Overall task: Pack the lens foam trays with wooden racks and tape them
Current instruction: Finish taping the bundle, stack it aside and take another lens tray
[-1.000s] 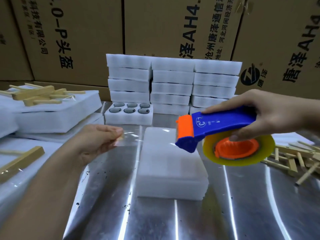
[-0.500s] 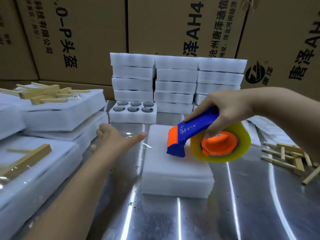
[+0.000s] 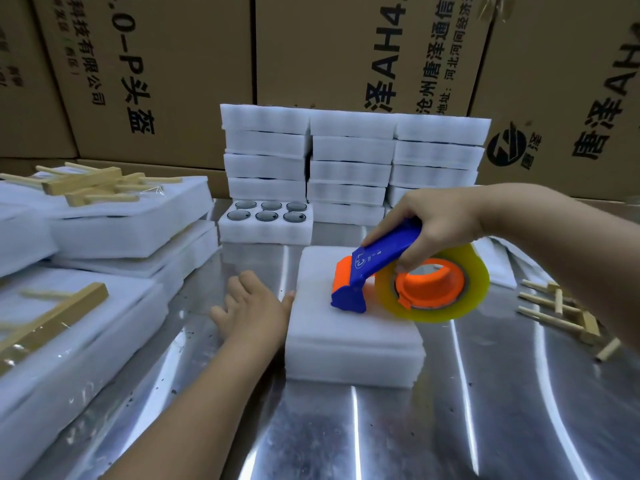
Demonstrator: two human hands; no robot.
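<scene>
A closed white foam tray pack (image 3: 349, 344) lies in the middle of the metal table (image 3: 485, 410). My right hand (image 3: 436, 225) grips the blue handle of a tape dispenser (image 3: 384, 268) with an orange head and a yellowish tape roll (image 3: 450, 310); the dispenser's head presses on the pack's top. My left hand (image 3: 252, 310) lies flat against the pack's left side, fingers spread, thumb touching the foam edge. An open foam tray (image 3: 266, 225) with several dark lenses sits behind the pack.
Three stacks of white foam trays (image 3: 353, 168) stand at the back before cardboard boxes (image 3: 173, 64). Packed foam bundles with wooden racks (image 3: 86, 185) pile up on the left. Loose wooden racks (image 3: 561, 313) lie on the right.
My right hand brought the tape dispenser down and left onto the pack's top. My left hand let go of the tape end, dropped and settled flat against the pack's left side.
</scene>
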